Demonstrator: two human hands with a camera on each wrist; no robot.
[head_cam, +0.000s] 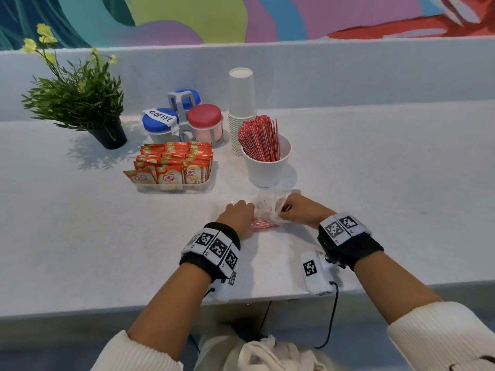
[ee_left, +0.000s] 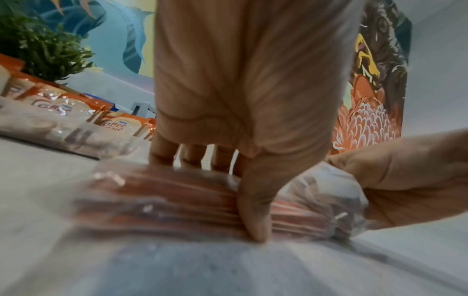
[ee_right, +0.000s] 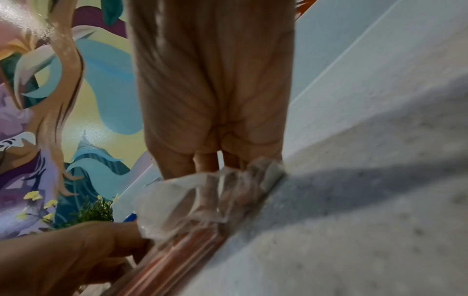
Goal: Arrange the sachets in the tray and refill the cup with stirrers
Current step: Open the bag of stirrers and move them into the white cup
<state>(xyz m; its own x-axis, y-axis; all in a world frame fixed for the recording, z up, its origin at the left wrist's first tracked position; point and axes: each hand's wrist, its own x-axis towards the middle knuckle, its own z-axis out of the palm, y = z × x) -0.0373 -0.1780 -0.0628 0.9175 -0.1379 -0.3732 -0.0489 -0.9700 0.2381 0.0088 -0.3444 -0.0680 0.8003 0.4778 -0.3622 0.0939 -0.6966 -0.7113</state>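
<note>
A clear plastic bag of red-and-white stirrers (head_cam: 263,225) lies on the white counter in front of me. My left hand (head_cam: 241,213) grips the bundle through the plastic, thumb on the near side and fingers behind, as the left wrist view shows on the bag of stirrers (ee_left: 164,200). My right hand (head_cam: 288,210) pinches the bag's crumpled loose end (ee_right: 215,197). Behind them stands a white cup (head_cam: 267,170) packed with stirrers (head_cam: 261,140). To its left a clear tray (head_cam: 174,186) holds rows of orange Coffee-mate sachets (head_cam: 171,163).
A tall stack of paper cups (head_cam: 241,103) stands behind the stirrer cup. A grey caddy (head_cam: 184,116) with blue- and red-lidded jars sits behind the tray, and a potted plant (head_cam: 80,97) is at far left. The counter's front edge (head_cam: 160,303) runs under my wrists.
</note>
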